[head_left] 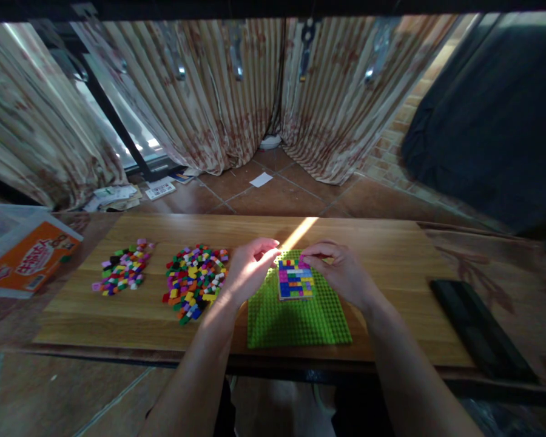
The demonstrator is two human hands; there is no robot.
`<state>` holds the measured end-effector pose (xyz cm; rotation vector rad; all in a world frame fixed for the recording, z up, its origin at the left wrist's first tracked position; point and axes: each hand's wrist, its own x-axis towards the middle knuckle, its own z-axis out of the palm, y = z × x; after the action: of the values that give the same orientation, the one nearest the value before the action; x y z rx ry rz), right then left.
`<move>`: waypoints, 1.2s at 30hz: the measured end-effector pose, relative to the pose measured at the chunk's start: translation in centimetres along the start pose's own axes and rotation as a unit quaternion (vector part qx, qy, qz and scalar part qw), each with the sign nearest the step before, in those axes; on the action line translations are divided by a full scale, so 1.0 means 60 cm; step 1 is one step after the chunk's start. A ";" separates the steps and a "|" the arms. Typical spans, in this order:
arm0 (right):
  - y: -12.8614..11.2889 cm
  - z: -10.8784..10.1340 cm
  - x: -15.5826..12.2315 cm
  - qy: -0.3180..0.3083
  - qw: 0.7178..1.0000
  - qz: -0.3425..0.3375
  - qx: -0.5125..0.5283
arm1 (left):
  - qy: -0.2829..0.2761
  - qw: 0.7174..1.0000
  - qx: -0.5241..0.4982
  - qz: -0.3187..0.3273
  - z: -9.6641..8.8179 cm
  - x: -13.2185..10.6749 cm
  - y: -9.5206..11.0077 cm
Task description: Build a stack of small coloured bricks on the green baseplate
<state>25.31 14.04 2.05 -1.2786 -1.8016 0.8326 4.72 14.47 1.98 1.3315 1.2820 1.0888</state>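
A square block of multicoloured toy bricks [296, 280] stands on a green studded baseplate [300, 325]. My right hand [339, 270] is at the block's far right corner, thumb and finger closed on a small magenta brick [302, 261] that touches or nearly touches the block's top. Beside the far left corner is my left hand [251, 267], its thumb and fingertips drawn together in a pinch. Whatever may lie between those fingertips is too small to make out. Both hands hide parts of the baseplate's far side.
Left of the baseplate, a large pile of loose bricks [193, 279] and a smaller pile [125, 267] lie on the wooden table [391, 255]. A clear box with an orange label [31, 258] stands at the far left. A dark flat tray-like object [477, 325] lies at the right edge.
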 end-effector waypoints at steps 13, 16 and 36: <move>0.006 0.006 -0.002 -0.023 1.000 0.000 0.014 | -0.079 0.995 0.057 0.031 -0.003 0.001 -0.015; 0.007 0.007 -0.001 -0.027 1.000 -0.002 0.015 | -0.075 0.996 0.049 0.023 0.000 0.002 -0.017; 0.003 0.011 0.001 -0.048 0.999 0.001 -0.023 | -0.077 0.997 0.021 -0.001 -0.002 0.000 -0.017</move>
<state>24.80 14.06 1.59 -1.2882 -1.9052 0.8713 4.45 14.47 0.98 1.4169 1.1980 0.9434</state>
